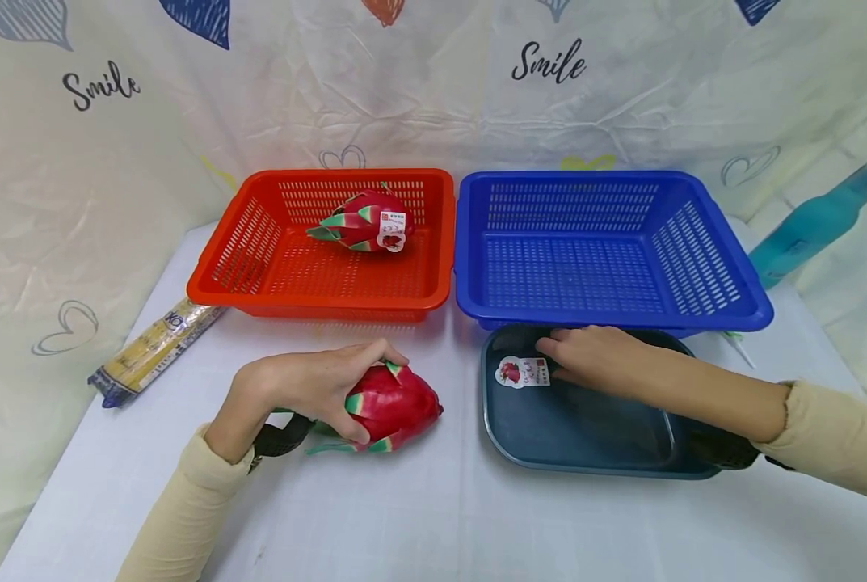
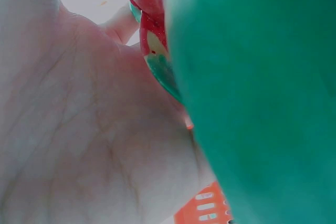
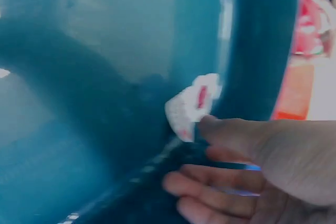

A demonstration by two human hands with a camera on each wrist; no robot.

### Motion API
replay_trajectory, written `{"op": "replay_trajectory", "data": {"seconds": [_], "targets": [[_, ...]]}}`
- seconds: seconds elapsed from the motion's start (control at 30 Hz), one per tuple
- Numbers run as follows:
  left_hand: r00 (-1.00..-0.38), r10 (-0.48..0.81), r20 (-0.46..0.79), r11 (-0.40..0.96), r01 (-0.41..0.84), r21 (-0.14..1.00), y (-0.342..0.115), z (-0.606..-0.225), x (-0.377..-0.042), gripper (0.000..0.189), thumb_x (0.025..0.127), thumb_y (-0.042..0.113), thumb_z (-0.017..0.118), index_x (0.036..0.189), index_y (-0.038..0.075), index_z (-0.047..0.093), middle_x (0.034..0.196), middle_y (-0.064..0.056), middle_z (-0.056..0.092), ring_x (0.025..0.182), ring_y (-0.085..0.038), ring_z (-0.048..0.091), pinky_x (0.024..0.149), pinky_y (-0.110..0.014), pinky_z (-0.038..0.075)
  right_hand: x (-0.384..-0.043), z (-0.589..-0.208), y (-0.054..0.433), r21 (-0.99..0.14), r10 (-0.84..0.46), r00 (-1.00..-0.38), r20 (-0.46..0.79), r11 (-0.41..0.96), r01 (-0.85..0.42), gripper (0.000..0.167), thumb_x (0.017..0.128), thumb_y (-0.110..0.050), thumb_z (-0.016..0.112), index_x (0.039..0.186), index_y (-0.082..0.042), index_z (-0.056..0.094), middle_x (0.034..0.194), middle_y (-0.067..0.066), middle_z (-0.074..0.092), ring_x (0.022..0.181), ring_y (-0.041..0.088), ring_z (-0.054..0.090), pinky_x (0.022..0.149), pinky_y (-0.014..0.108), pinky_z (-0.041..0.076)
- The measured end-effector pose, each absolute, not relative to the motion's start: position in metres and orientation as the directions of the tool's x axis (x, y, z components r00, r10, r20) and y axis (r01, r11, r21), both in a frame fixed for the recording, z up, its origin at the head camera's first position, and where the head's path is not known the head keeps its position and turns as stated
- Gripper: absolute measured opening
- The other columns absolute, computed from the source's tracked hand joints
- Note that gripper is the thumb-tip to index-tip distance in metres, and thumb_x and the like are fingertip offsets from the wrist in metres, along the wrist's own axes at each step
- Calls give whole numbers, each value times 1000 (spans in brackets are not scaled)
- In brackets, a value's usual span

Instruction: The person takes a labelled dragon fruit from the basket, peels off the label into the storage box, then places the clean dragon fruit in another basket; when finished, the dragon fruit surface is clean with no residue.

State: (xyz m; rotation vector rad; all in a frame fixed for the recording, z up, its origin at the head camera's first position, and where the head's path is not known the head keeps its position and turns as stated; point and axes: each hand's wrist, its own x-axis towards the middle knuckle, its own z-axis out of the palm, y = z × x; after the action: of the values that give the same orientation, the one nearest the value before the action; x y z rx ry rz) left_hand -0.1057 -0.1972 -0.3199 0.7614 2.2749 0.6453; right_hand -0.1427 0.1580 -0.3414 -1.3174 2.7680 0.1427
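On the white table at the left, my left hand (image 1: 324, 386) grips a red dragon fruit (image 1: 400, 404) with green-tipped scales, thumb on the near side and fingers over the top. In the left wrist view the palm (image 2: 94, 114) lies close against the fruit, a green scale (image 2: 262, 98) covering much of the picture. At the right, my right hand (image 1: 600, 360) reaches into a dark teal tray (image 1: 586, 436). Its thumb is at the edge of a white label (image 1: 522, 372) printed with a dragon fruit. In the right wrist view the other fingers are loosely extended and the label (image 3: 191, 106) is blurred.
Behind stands a red basket (image 1: 331, 307) holding another dragon fruit (image 1: 364, 218) with a label on it. A blue basket (image 1: 571, 275) stands beside it, overhanging the tray's far edge. A bottle of blue liquid (image 1: 811, 230) leans at the right; a yellow pasta packet (image 1: 157, 347) lies left.
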Motion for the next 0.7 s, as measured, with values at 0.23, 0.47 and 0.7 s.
{"op": "replay_trajectory", "data": {"seconds": [0.23,0.47,0.7], "targets": [[-626,655,-423,716,337,611,-198,-321,-106,90,67,32,88,136,24,31,132,5,49,125,-14,45,86,-30,56,-132,-320,167,-19,-817,-567,-104,572,-820,32,82,-28,76,110,-15,70,88,-1,71,64,7,58,62,25,56],[-620,671,-406,702,357,616,-196,-324,-106,91,66,30,89,135,22,31,132,6,49,125,-13,45,85,-28,56,-131,-297,186,-154,-817,-574,58,561,-813,31,86,-27,73,116,-20,67,101,-8,72,79,4,67,67,25,57],[-618,674,-406,700,358,618,-195,-325,-107,91,65,29,89,135,22,31,132,6,48,125,-13,44,84,-27,57,-132,-284,206,-155,-731,-610,308,593,-790,45,80,-20,78,123,-16,64,104,-4,72,83,10,68,59,23,54]]}}
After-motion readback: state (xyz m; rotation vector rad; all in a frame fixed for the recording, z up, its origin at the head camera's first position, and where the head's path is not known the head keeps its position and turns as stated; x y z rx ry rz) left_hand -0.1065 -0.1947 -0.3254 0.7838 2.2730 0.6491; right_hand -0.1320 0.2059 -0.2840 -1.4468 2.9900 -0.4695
